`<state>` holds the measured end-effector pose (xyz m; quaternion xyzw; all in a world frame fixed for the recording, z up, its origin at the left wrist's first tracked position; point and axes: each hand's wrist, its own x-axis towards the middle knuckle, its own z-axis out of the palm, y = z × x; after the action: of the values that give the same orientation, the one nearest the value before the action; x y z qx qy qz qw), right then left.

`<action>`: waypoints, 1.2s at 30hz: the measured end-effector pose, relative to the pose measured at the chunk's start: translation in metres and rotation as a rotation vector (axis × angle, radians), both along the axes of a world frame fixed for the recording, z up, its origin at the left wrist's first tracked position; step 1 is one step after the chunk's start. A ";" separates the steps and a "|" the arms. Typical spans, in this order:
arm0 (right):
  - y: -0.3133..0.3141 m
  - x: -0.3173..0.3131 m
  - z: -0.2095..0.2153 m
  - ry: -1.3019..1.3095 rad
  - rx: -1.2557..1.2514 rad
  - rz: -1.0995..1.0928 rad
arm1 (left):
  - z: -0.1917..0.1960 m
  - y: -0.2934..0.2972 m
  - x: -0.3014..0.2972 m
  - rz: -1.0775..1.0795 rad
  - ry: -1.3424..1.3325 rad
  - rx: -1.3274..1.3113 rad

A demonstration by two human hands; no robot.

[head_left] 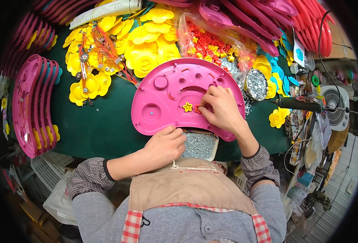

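Note:
A pink curved plastic panel (pixel 146 97) lies on the green table, its inner side with posts and recesses facing up. My right hand (pixel 221 107) reaches over its middle, fingers pinched on a small red star-shaped piece (pixel 197 109). Just left of that piece, a yellow star-shaped piece (pixel 188 107) sits in the panel. At the panel's lower edge, my left hand (pixel 167 142) is closed, fingers curled together; what they hold, if anything, is hidden. Beside it, a tray of small silvery screws (pixel 199 146) stands at the table's front edge, partly under the panel.
Yellow flower-shaped parts (pixel 146 44) and wired components (pixel 84 56) are heaped behind the panel. A bag of red and yellow stars (pixel 203 40) and a round container of screws (pixel 256 84) lie beyond. Stacked pink panels (pixel 35 105) stand left; an electric screwdriver (pixel 300 104) hangs right.

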<state>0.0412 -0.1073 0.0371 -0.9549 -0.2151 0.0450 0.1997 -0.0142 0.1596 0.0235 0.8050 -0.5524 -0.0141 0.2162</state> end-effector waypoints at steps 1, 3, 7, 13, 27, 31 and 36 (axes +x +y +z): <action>0.000 0.001 0.000 -0.002 0.021 -0.005 | 0.001 0.000 -0.001 -0.006 0.009 0.001; -0.001 0.000 -0.001 -0.002 0.068 -0.023 | 0.008 0.003 -0.002 0.008 -0.013 0.025; 0.006 -0.037 0.011 -0.021 0.372 -0.116 | 0.005 0.006 -0.002 -0.014 0.015 0.054; 0.033 -0.105 -0.007 0.117 0.360 0.003 | -0.001 0.003 -0.004 0.016 0.030 -0.021; 0.041 -0.108 -0.014 0.058 0.239 -0.030 | 0.000 0.003 -0.020 0.195 0.411 -0.230; 0.039 -0.105 -0.011 0.121 0.271 0.015 | 0.010 0.005 -0.014 0.208 0.475 -0.305; 0.029 -0.108 -0.004 0.286 0.562 -0.051 | 0.011 0.013 -0.009 0.263 0.731 -0.412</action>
<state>-0.0667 -0.0779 0.0330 -0.8514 -0.1651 0.1125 0.4850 -0.0232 0.1725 0.0348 0.7505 -0.3236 -0.1598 0.5535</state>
